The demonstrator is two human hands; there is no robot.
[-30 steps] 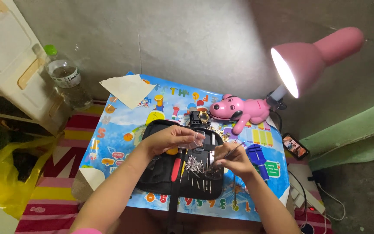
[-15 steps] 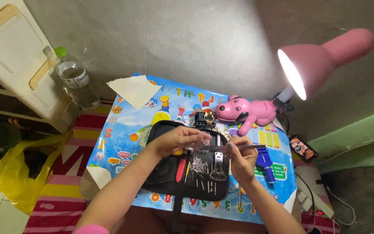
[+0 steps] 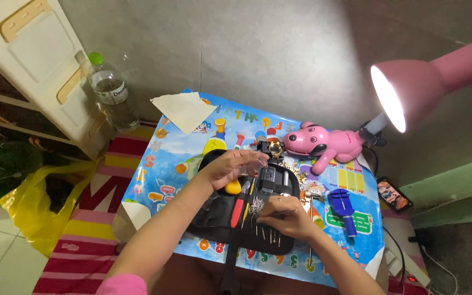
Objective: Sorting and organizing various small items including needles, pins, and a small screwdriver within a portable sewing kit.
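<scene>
— Tool case (image 3: 214,218), just one, lies open on the table (image 3: 154,180).
— And hands?
— Left hand (image 3: 226,168) pinches a clear bag (image 3: 255,162); right hand (image 3: 286,217) pinches thin pins (image 3: 255,206).

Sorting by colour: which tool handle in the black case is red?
The red-handled tool, left of the thin yellow one, below the left hand.

1. The tool case (image 3: 214,218) looks like matt black cloth.
2. The thin tools (image 3: 258,207) in it glint like metal.
3. The table cover (image 3: 159,164) is glossy printed plastic.
4. The pink lamp (image 3: 443,71) is smooth.
5. The bottle (image 3: 110,93) is clear plastic.
</scene>
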